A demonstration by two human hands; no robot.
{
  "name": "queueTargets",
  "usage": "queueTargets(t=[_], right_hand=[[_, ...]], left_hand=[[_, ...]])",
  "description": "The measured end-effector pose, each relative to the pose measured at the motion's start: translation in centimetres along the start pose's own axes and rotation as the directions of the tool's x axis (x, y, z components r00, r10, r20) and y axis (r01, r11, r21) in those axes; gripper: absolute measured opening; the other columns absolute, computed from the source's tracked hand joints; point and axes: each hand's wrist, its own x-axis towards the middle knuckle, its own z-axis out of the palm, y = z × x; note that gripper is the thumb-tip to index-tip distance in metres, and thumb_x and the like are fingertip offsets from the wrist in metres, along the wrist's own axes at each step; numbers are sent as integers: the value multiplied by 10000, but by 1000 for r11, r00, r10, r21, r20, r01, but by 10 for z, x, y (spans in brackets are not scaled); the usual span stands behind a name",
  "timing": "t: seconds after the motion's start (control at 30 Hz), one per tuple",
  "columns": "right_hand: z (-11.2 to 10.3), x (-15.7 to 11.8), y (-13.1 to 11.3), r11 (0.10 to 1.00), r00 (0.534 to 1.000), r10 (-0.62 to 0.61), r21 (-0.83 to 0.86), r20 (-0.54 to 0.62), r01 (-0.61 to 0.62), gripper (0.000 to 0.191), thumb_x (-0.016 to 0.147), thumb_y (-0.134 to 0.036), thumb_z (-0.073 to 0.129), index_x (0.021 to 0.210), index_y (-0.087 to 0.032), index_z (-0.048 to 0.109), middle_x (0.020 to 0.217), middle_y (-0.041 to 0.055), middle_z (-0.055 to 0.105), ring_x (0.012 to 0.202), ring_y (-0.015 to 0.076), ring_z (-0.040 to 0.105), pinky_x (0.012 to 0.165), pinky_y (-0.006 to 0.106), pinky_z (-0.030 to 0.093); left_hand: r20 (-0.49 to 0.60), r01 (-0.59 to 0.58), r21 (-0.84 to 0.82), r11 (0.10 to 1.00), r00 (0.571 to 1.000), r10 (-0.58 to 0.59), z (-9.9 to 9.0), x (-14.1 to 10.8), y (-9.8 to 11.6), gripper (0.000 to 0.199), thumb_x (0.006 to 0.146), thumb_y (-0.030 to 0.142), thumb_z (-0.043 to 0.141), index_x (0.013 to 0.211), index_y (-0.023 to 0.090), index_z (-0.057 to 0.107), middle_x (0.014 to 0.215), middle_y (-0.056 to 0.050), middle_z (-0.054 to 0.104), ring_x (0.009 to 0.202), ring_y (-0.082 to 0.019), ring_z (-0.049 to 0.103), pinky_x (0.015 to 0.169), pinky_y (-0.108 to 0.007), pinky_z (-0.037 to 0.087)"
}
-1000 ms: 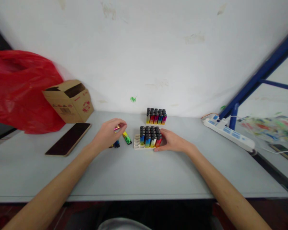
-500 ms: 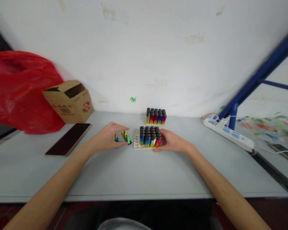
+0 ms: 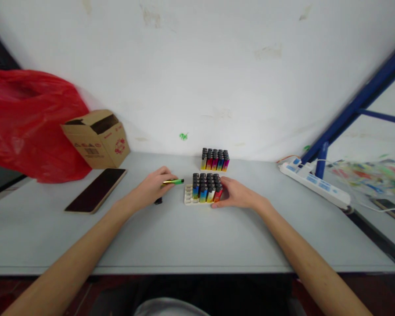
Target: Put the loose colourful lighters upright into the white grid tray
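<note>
Fingers of the left hand (image 3: 151, 189) are closed around a green lighter (image 3: 174, 181), which is held roughly level above the table (image 3: 171, 237) with its dark tip pointing toward 3 o'clock. That tip lies just beside the left edge of the near tray (image 3: 188, 198), a white rack part-filled with upright lighters whose caps are black. A dark object (image 3: 158, 201) is seen on the table at 6 o'clock of the left hand, half hidden under it; what it is cannot be told.

At 3 o'clock of the near tray, the right hand (image 3: 237, 194) is laid against the rack's right side, fingers curled loosely and touching it; nothing is seen gripped inside them.

At 12 o'clock of the near tray, a far tray (image 3: 214, 159) of lighters is set close to the wall. A smartphone (image 3: 97, 190) lies face up at 9 o'clock of the left hand, with a cardboard box (image 3: 95, 138) and a red plastic bag (image 3: 26, 123) behind it. A power strip (image 3: 314, 182) is seen at 3 o'clock.
</note>
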Motion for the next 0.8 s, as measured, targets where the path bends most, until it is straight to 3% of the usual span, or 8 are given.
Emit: queueTargets(t=[0.1, 0.17, 0.23, 0.3, 0.33, 0.4, 0.57, 0.8], right_hand=[[0, 0, 0, 1000, 1000, -6, 3, -2, 6, 702, 700, -583, 864, 1231, -186, 633, 1195, 124, 686, 1063, 325, 647, 966, 468, 508], [1, 0, 1, 1000, 1000, -7, 4, -6, 7, 707, 693, -582, 868, 1230, -186, 633, 1190, 122, 688, 1057, 325, 649, 965, 473, 509], [1, 0, 1, 1000, 1000, -5, 5, -11, 5, 705, 691, -577, 871, 1229, -189, 632, 1184, 119, 688, 1055, 325, 649, 964, 475, 510], [1, 0, 1, 1000, 1000, 0, 4, -11, 0, 701, 692, -574, 872, 1227, -192, 631, 1181, 117, 688, 1054, 323, 649, 963, 473, 511], [1, 0, 1, 1000, 1000, 1, 4, -11, -1, 700, 692, -573, 872, 1228, -193, 630, 1180, 116, 688, 1053, 323, 649, 962, 472, 511], [1, 0, 0, 1000, 1000, 2, 2, -7, -2, 703, 692, -573, 872, 1231, -194, 628, 1182, 115, 687, 1055, 323, 648, 961, 472, 512], [1, 0, 0, 1000, 1000, -2, -3, -3, 2, 704, 697, -566, 871, 1241, -193, 627, 1199, 120, 683, 1071, 327, 646, 968, 471, 509], [-1, 0, -2, 1000, 1000, -17, 0, 4, 17, 684, 710, -547, 870, 1233, -181, 624, 1226, 126, 680, 1079, 327, 646, 975, 463, 511]], left_hand=[[-148, 71, -122, 990, 985, -88, -4, 0, 12, 266, 931, 430, 581, 1077, 218, 649, 1013, -73, 660, 922, -227, 635, 863, -347, 485], [-159, 144, -326, 934, 966, -204, -5, 1, 22, 258, 914, 411, 602, 1091, 229, 556, 955, -46, 680, 803, -191, 621, 764, -323, 479], [-89, 206, -608, 767, 942, -324, -5, 2, 31, 269, 889, 392, 610, 1074, 242, 486, 855, -7, 671, 644, -148, 551, 631, -279, 435], [18, 237, -817, 526, 922, -387, -3, 5, 39, 254, 874, 418, 590, 1012, 236, 480, 739, 16, 609, 556, -128, 458, 540, -249, 368], [71, 249, -871, 423, 916, -394, -2, 6, 42, 251, 876, 449, 567, 967, 226, 497, 681, 22, 555, 538, -127, 421, 516, -245, 344], [165, 289, -908, 304, 913, -374, 0, 8, 48, 315, 894, 513, 507, 856, 201, 538, 608, 26, 444, 523, -130, 364, 489, -250, 316], [329, 403, -893, 199, 887, -323, 8, 8, 56, 391, 901, 489, 432, 646, 198, 489, 575, 30, 320, 495, -121, 274, 478, -256, 282], [379, 445, -880, 166, 869, -316, 14, 3, 64, 312, 872, 428, 427, 643, 217, 419, 606, 41, 278, 506, -128, 254, 487, -254, 260]])
